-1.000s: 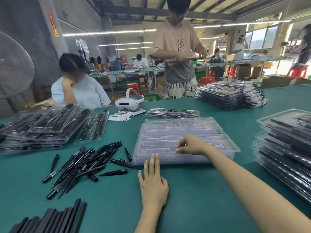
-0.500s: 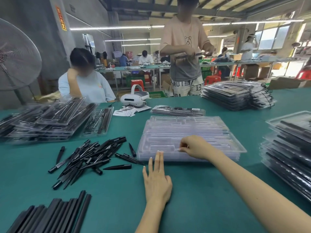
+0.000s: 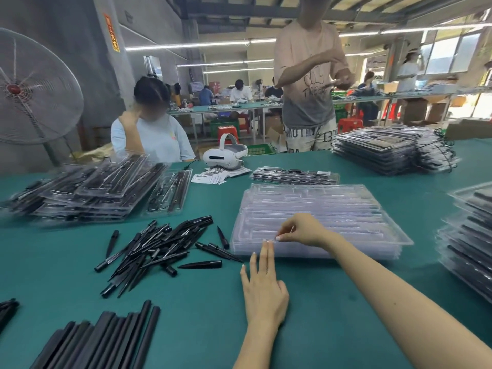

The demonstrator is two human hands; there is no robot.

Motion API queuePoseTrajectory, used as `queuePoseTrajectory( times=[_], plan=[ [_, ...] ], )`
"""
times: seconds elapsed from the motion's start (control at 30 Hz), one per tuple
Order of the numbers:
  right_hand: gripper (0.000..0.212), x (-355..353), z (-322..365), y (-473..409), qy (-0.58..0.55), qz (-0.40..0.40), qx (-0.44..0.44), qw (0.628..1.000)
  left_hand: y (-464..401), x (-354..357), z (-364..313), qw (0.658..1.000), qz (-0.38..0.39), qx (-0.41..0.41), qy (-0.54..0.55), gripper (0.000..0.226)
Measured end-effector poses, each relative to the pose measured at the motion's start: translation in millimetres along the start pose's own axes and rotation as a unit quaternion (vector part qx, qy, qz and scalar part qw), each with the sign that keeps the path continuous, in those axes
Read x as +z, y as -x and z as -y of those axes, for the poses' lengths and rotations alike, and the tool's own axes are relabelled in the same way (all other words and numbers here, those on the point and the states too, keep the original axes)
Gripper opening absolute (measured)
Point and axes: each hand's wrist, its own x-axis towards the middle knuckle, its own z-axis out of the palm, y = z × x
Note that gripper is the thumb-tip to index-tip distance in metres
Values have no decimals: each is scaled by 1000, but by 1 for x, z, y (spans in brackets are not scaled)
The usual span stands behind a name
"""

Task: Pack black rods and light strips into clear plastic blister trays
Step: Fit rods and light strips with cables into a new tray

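Note:
A stack of empty clear blister trays [image 3: 332,209] sits at the middle of the green table. My right hand [image 3: 303,230] pinches the near edge of the top tray with curled fingers. Flat on the table in front of the stack lies my left hand [image 3: 263,286], its straight fingertips touching the stack's near edge. A loose pile of black pointed rods [image 3: 159,243] spreads to the left of the trays. Longer black rods [image 3: 106,342] lie bundled at the near left edge.
Filled trays are stacked at the left [image 3: 87,187], far right [image 3: 394,147] and near right [image 3: 471,235]. One filled tray [image 3: 294,175] lies behind the empty stack. A white headset [image 3: 226,153] and paper slips sit farther back. Two people are across the table; a fan [image 3: 32,86] stands left.
My left hand has slid forward until its fingertips reach the tray stack. My right hand stays at the near edge of the top tray. The camera has shifted slightly.

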Motion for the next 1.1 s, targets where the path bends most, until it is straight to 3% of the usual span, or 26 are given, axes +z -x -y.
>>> queuePoseTrajectory(
  times=[0.17, 0.33, 0.5, 0.67, 0.8, 1.03, 1.1],
  plan=[
    [19, -7, 2, -7, -22, 40, 49, 998, 1, 0, 0, 1000, -1, 3, 8, 83],
    [20, -4, 9, -10, 99, 40, 11, 994, 0, 1, 2, 1000, -11, 3, 10, 84],
    [26, 11, 1, -3, 139, -5, -4, 990, 1, 2, -1, 999, -40, 7, 2, 87],
    [23, 21, 0, 1, 167, -37, -9, 985, -6, -5, -5, 996, -40, 16, -74, 84],
    [23, 28, -4, 0, 177, -72, -4, 982, -24, -12, 1, 983, 54, 54, -164, 76],
    [21, 32, 1, -3, 203, -79, 13, 976, -28, -20, -1, 962, -2, 100, -255, 78],
    [27, 18, 8, -4, 160, -140, 23, 977, -24, -21, -1, 961, -3, 118, -250, 79]
  ],
)
